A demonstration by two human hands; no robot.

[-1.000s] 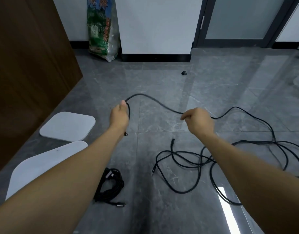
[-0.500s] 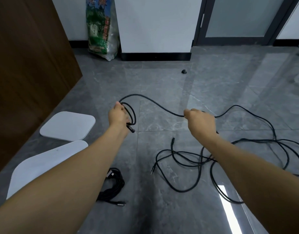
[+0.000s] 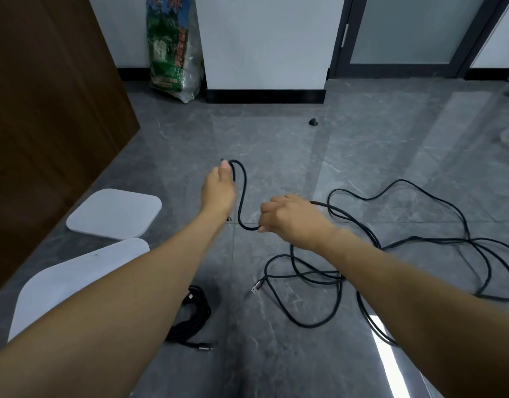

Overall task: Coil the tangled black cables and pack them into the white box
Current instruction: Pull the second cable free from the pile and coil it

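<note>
A long black cable [image 3: 425,216] sprawls in loose tangled loops over the grey floor at right. My left hand [image 3: 219,191] pinches a short loop of this cable near its end. Close beside it, my right hand [image 3: 287,216] grips the same cable, and a short slack bend [image 3: 241,202] hangs between the two hands. One metal plug [image 3: 257,287] lies on the floor below my right hand. A second black cable, coiled into a bundle [image 3: 194,314], rests under my left forearm. Two flat white box parts [image 3: 115,214] [image 3: 69,280] lie at the left.
A brown wooden panel [image 3: 46,110] stands along the left. A green printed sack [image 3: 173,47] leans against the white wall at the back. A small black object [image 3: 313,122] sits on the floor farther off. Dark-framed glass doors [image 3: 405,33] fill the back right.
My right hand has moved left, close to my left hand, so the cable span between them went from a long arc to a short hanging bend. My left hand lifted slightly.
</note>
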